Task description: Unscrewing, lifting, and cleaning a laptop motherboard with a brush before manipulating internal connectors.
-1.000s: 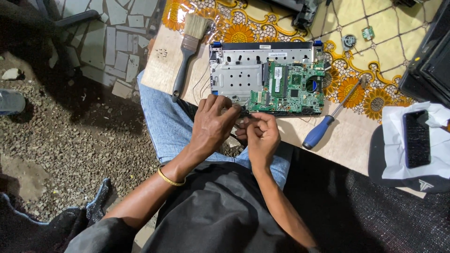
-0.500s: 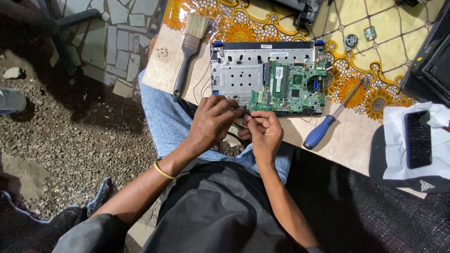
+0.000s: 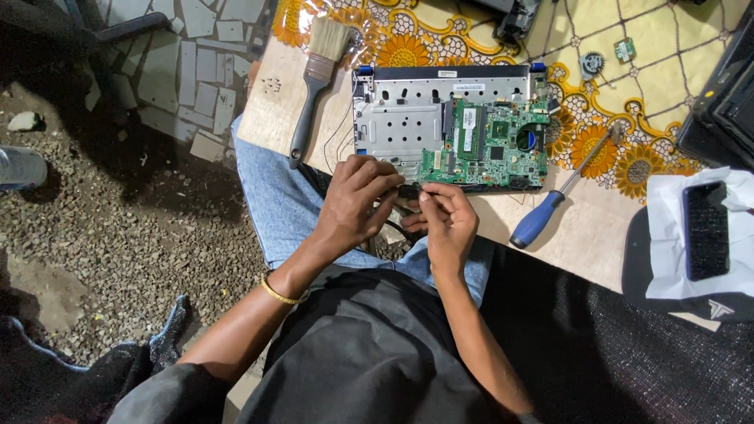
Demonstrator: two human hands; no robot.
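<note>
Both hands' [image 3: 357, 206] [image 3: 448, 220] grip: small dark part [image 3: 408, 191]

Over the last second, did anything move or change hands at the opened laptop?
Barely. Both hands, left and right, stay together at the laptop's near edge, pinching a small dark part. Brush and screwdriver lie unmoved.

Paintbrush [image 3: 316, 82], blue-handled screwdriver [image 3: 559, 196], phone [image 3: 707, 229] on white paper [image 3: 666, 235], gravel ground [image 3: 118, 212]
</note>
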